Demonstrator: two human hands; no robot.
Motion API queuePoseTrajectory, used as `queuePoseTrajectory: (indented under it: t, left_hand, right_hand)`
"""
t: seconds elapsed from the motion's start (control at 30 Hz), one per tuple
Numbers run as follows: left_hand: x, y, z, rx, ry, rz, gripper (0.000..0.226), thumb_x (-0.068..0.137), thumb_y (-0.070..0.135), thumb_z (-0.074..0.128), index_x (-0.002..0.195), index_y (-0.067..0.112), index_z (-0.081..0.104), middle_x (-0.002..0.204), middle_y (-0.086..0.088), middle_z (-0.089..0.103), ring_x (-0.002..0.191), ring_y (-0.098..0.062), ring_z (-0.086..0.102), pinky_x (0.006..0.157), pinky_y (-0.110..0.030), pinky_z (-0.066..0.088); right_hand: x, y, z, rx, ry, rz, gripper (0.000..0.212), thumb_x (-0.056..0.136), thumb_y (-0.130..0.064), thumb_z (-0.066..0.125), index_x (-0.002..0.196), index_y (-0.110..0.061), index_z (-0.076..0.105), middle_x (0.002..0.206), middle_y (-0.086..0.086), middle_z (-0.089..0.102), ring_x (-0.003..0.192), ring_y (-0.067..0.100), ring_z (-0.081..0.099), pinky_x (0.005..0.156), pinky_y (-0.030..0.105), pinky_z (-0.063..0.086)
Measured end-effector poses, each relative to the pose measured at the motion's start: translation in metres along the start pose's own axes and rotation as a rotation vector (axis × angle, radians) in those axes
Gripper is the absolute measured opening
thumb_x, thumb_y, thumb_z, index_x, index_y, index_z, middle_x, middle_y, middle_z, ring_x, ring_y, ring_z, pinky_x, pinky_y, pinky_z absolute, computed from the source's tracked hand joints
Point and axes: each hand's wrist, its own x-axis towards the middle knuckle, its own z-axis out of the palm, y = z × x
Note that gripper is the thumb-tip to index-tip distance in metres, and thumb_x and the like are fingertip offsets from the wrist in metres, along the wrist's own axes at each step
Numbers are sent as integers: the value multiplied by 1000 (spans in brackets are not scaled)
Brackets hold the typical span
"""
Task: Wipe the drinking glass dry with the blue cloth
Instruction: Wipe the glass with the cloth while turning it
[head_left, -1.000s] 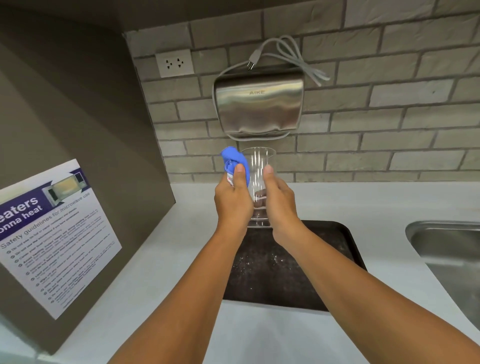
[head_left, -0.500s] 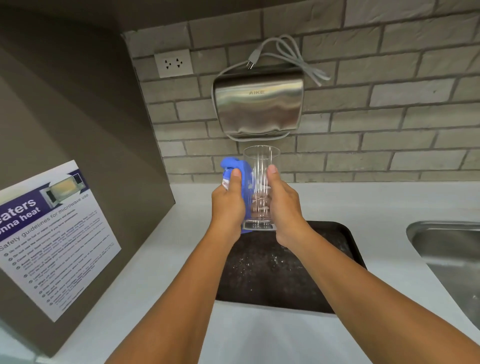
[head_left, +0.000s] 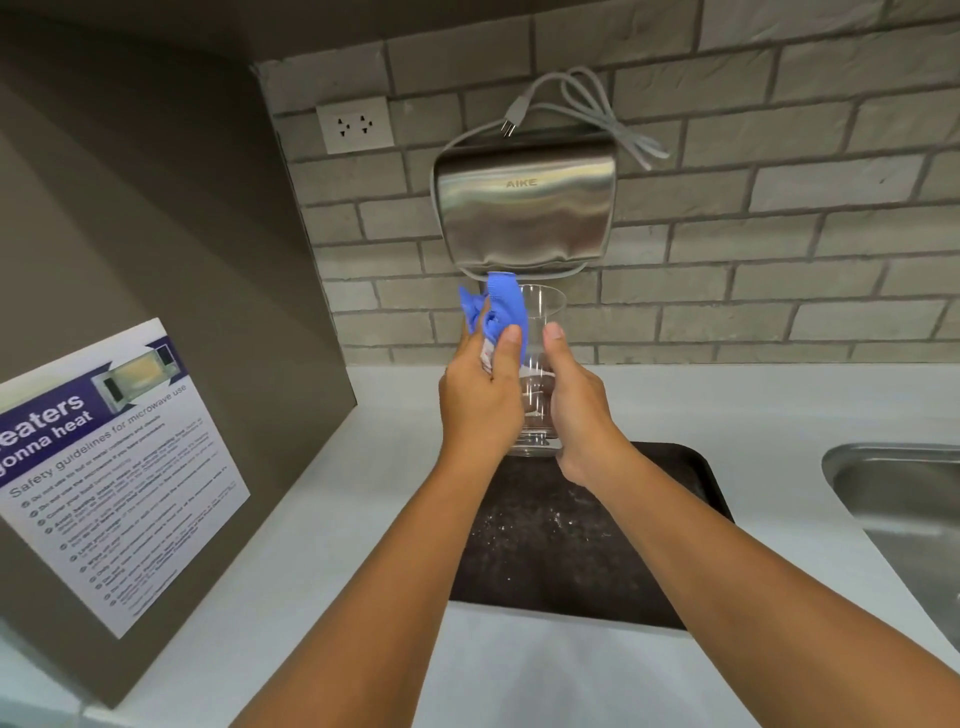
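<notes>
Both hands are raised above the white worktop (head_left: 322, 540), holding a clear drinking glass (head_left: 540, 364) upright in the air between them. The right hand (head_left: 576, 410) is closed around the right side of the glass, thumb lying up along its wall and pointing toward the rim, the other fingers hidden behind the glass. The left hand (head_left: 480, 400) is closed on a bunched blue cloth (head_left: 498, 312) and presses it against the left side of the glass near the top; the thumb lies over the cloth, and a fold of cloth stands up above the rim. A small white tag on the cloth shows just under the left thumb. Whether any cloth reaches inside the glass cannot be told from here. The base of the glass hangs just above the far edge of a dark tray (head_left: 571, 540), which lies flat on the worktop and is speckled with pale spots. On the grey brick wall behind the hands is mounted a brushed-metal hand dryer (head_left: 524, 208) marked AIKE, its grey cord (head_left: 597, 111) looped on top with the plug lying loose. A white wall socket (head_left: 355, 126) sits to the left of the dryer. At the far right the edge of a steel sink (head_left: 904, 499) is set into the worktop. At the left, a brown panel carries a printed notice (head_left: 109, 467) on safety guidelines for microwave use.
</notes>
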Motion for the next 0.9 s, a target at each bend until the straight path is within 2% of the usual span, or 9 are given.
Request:
queuePoseTrajectory:
  t: [0.07,0.13,0.33,0.47,0.6,0.63,0.73,0.8,0.9]
  left_hand:
    - [9,4,-3,-115,61,-264,32,96,43,51,74,20,59,62,4,57,50,-8,58,49,-21,48]
    - [10,5,-6,-184,67,-403,31,96,41,51,75,19,59,63,2,58,53,-13,58,51,-23,47]
    - [-25,-7,-3,32,72,59,24,94,32,57,74,20,63,56,15,56,52,4,53,49,-6,37]
    - [-25,-10,-5,-6,137,56,17,92,26,61,83,16,71,55,18,59,53,3,54,52,-7,39]
    - [-10,-6,-10,-52,197,-52,32,93,27,60,61,26,56,47,17,52,47,0,46,48,-16,40]
    - [-12,-8,-10,-52,185,-29,28,92,28,61,65,26,61,50,17,55,49,0,49,50,-16,42]
    - [-27,-8,-8,-49,156,47,16,91,25,64,100,20,76,73,15,70,67,2,64,59,-11,49]
    - [-25,-9,-8,-54,172,33,18,90,23,66,104,16,76,76,8,71,65,3,63,57,-8,47]
    - [-15,-6,-9,-78,179,-28,20,90,20,65,71,21,68,57,7,56,50,0,49,49,-12,42]
  right_hand:
    - [-2,0,-1,24,0,8,62,81,-73,54,115,-24,71,115,11,76,105,25,71,101,50,51]
    - [-3,2,-1,24,-10,-4,58,83,-71,54,107,-22,74,104,9,79,100,29,74,97,50,55]
    - [5,1,-4,-36,41,-71,36,89,-63,55,87,-28,65,56,-19,68,45,-7,63,44,11,47]
    - [2,3,-3,-46,46,-51,45,87,-66,55,103,-26,68,99,-6,68,73,-15,66,51,13,49]
    - [-6,-1,4,-20,28,-36,68,73,-77,56,117,-27,67,123,10,71,115,25,66,100,44,51]
    - [-6,-3,5,-22,27,-43,69,74,-76,56,118,-25,67,121,9,72,111,21,68,98,41,53]
    - [-2,-6,1,-23,59,-89,44,86,-66,56,98,-27,69,82,-4,74,61,-3,70,54,14,53]
    - [-3,-4,0,-11,56,-71,39,87,-65,57,96,-29,68,84,-7,70,66,0,68,56,19,51]
    - [-7,-1,0,-23,29,-41,35,86,-68,55,87,-34,62,94,-9,66,85,5,61,65,24,43]
